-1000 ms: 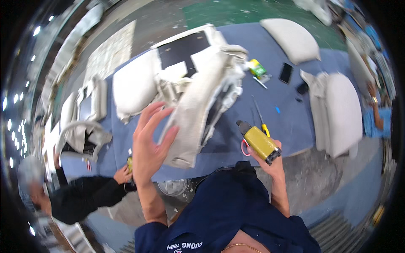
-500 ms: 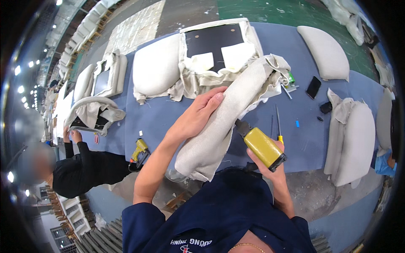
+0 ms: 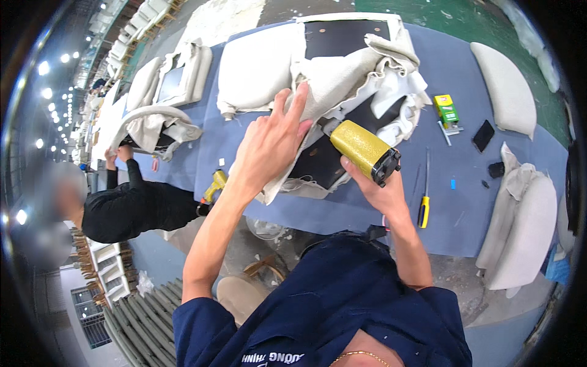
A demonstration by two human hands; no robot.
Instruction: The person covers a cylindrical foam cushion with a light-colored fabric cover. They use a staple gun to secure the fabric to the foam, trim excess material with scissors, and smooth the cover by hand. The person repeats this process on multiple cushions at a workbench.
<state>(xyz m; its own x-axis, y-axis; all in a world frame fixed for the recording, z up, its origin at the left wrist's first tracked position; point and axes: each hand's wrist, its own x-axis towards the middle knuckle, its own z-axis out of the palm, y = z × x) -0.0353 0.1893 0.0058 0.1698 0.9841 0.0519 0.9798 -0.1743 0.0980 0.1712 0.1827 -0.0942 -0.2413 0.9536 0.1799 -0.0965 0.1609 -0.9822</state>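
Right hand has its grip wrapped tight around a yellow power tool, black end pointing right and toward the near side, nose pushed in against the cream fabric cover. Left hand isn't gripping anything, fingers spread and pressed flat on that same cover, which is bunched over a black seat panel in the middle of the blue tabletop.

Just right of the right hand, a yellow-handled screwdriver lies on the blue, with a tiny blue bit beside it. On the near left edge of the tabletop sits another yellow tool, and a person in a black sleeve leans in there, their hands up at a padded piece further left.

Going farther: a green and yellow box and a dark phone on the right, a cream cushion beyond them, another cushion hanging off the right edge. Far left of the cover there's a big cream cushion and a seat back past it.
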